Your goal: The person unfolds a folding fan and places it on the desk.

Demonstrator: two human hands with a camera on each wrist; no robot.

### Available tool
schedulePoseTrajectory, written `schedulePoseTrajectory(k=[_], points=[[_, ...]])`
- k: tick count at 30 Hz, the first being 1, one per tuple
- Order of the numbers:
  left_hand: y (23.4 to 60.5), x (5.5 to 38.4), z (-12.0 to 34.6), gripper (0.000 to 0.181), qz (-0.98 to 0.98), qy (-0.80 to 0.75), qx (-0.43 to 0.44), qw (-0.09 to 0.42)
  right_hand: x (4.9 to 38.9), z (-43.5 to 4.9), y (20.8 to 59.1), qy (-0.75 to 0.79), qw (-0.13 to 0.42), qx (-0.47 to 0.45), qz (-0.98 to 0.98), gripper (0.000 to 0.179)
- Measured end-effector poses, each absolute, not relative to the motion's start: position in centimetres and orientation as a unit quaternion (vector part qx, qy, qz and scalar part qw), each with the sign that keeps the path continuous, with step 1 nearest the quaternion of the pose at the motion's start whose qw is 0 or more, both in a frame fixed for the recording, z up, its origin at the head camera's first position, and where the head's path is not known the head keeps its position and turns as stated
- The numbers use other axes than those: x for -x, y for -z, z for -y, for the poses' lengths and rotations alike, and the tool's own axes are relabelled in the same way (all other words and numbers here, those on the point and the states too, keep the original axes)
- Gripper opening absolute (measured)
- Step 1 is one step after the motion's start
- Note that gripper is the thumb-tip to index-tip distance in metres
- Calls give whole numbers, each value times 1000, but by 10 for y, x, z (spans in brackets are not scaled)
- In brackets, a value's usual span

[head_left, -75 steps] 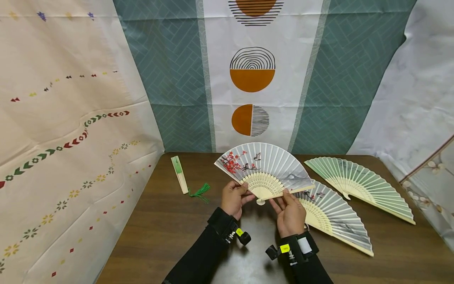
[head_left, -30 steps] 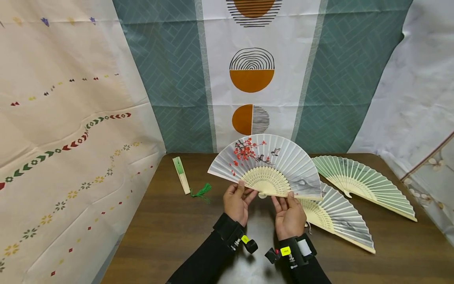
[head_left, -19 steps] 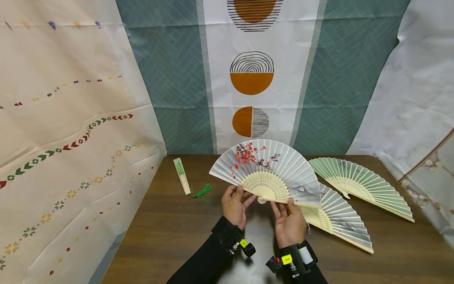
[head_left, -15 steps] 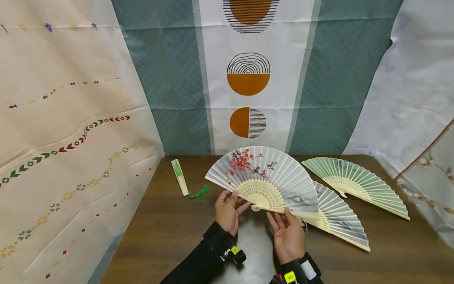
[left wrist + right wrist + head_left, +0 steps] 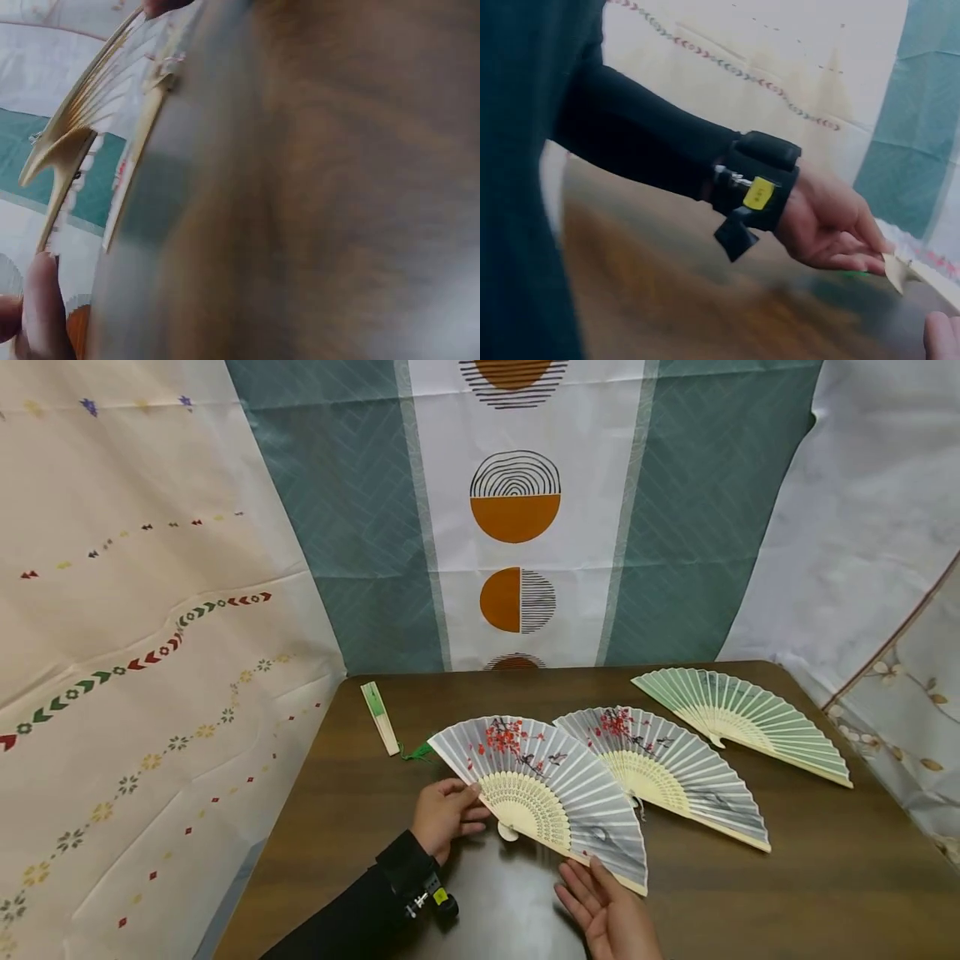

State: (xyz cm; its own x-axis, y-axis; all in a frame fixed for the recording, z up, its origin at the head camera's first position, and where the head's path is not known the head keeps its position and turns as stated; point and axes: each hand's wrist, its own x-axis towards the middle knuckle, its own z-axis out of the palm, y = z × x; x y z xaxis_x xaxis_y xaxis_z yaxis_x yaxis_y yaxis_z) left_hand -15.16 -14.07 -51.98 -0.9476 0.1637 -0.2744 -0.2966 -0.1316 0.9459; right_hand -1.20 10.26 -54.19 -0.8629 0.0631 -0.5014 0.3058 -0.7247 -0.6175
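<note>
A spread white folding fan (image 5: 592, 793) with red blossoms and pale wooden ribs is held above the table, tilted down to the right. My left hand (image 5: 442, 818) pinches its left guard stick near the pivot. At the lower right guard stick, my right hand (image 5: 611, 914) grips the edge, thumb above and fingers beneath. The left wrist view shows the fan's ribs (image 5: 71, 146) edge-on, with the left thumb (image 5: 46, 307) on a stick. In the right wrist view the left hand (image 5: 832, 221) holds the pivot end, and a right fingertip (image 5: 941, 337) is at the edge.
A second blossom fan (image 5: 712, 785) lies spread on the brown table (image 5: 750, 910), just behind the held one. Farther back right is a spread green fan (image 5: 757, 722). A folded green fan (image 5: 381, 718) lies at back left, its green tassel (image 5: 416, 752) partly covered.
Both hands have brought the held fan down toward me and left, turning its right side lower. More of the second blossom fan shows now. The fans on the table stay put.
</note>
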Motion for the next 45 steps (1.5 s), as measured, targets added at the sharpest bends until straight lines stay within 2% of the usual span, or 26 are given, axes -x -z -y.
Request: schedulePoseTrajectory(k=[7,18,28,32,38,43,45], points=[[517,154,143,29,-663,-721,56,197,1,-110,545,904,116,-231,-340,47],[524,161,130,21,-676,-697,65,229,-4,-140,546,921,171,-207,-283,62],[525,157,126,21,-700,-671,59,236,-13,-149,551,928,202,-202,-238,66],[524,154,127,23,-712,-656,54,242,-17,-150,553,929,193,-216,-231,67],[524,148,130,25,-728,-637,35,251,-20,-148,554,916,161,-248,-270,49],[525,143,133,25,-728,-639,28,247,-21,-154,555,920,195,-231,-248,57],[525,142,134,26,-733,-634,24,244,-21,-158,554,919,215,-220,-247,52]])
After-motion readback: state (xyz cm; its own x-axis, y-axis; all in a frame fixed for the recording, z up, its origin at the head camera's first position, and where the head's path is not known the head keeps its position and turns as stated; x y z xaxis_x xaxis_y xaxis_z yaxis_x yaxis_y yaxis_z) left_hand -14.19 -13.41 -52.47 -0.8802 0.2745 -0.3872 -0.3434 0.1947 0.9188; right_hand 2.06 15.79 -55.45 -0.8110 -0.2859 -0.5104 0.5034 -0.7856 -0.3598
